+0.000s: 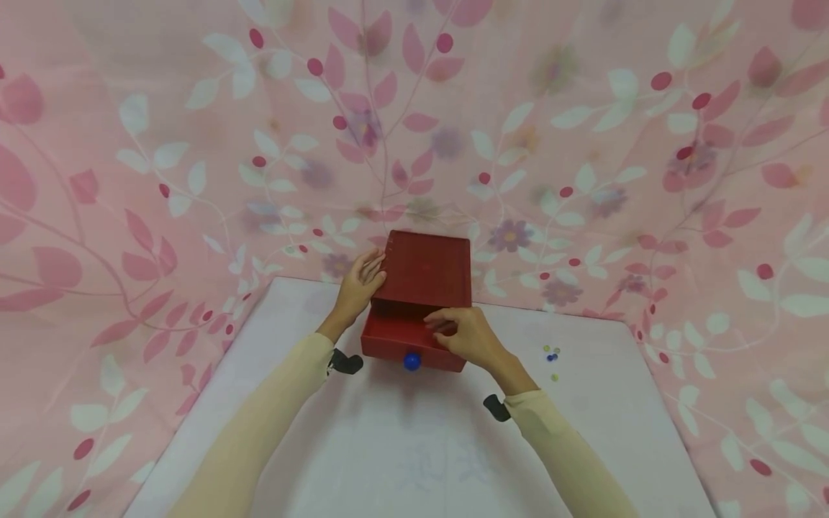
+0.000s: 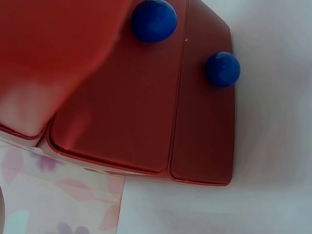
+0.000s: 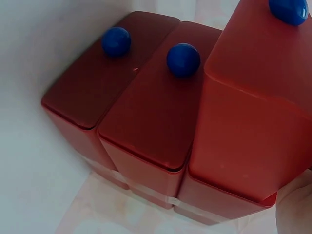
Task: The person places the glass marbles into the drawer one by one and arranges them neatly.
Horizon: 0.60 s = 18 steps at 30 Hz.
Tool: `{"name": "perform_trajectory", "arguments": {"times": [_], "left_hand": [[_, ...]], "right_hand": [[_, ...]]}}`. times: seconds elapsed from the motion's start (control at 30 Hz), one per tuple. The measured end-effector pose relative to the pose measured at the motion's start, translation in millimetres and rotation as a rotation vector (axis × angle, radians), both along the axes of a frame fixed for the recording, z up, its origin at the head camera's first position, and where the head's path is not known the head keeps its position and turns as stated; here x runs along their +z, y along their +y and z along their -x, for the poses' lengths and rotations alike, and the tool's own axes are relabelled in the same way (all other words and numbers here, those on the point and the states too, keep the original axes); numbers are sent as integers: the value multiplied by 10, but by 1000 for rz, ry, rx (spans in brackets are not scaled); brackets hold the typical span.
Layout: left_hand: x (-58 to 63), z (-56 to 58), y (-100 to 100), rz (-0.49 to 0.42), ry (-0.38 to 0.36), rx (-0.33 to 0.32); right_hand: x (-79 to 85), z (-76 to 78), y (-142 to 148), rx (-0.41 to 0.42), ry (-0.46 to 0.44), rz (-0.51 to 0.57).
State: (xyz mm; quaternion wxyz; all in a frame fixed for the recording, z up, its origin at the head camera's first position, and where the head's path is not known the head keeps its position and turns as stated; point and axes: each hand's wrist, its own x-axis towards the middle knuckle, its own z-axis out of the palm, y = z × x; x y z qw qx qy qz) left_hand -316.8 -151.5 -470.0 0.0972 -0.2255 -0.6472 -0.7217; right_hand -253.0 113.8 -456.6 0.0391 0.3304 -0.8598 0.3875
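Note:
A small red drawer cabinet (image 1: 429, 267) stands on the table with its top drawer (image 1: 387, 347) pulled out, a blue knob (image 1: 411, 362) on the drawer's front. My left hand (image 1: 360, 285) rests along the cabinet's left side, fingers extended by its top edge. Over the right part of the pulled-out drawer is my right hand (image 1: 471, 334), fingers bent loosely, with a gap between thumb and fingertips; nothing shows in it. In the right wrist view, part of that hand (image 3: 294, 207) appears beside the drawer (image 3: 248, 141). The left wrist view shows two lower drawers (image 2: 122, 112) pushed in.
Several small yellow-green and blue marbles (image 1: 552, 357) lie on the white table (image 1: 583, 446), right of the cabinet. Behind the table hangs a pink floral cloth (image 1: 414, 144), close to the cabinet's back. Black devices (image 1: 347, 362) are worn at both wrists.

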Motion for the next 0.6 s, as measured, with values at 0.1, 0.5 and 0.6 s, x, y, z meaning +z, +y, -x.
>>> {"name": "perform_trajectory", "arguments": {"times": [0.1,0.5,0.6], "left_hand": [[5,10,-7,-13,9,-3],[-13,-3,-5,-33,-5,-13],[-20,-5,0,-23,-8,-12]], "right_hand": [[9,18,-10,10,8,10],[5,-2,-1,-2,4,9],[7,-7,9,-5,-22,10]]}}
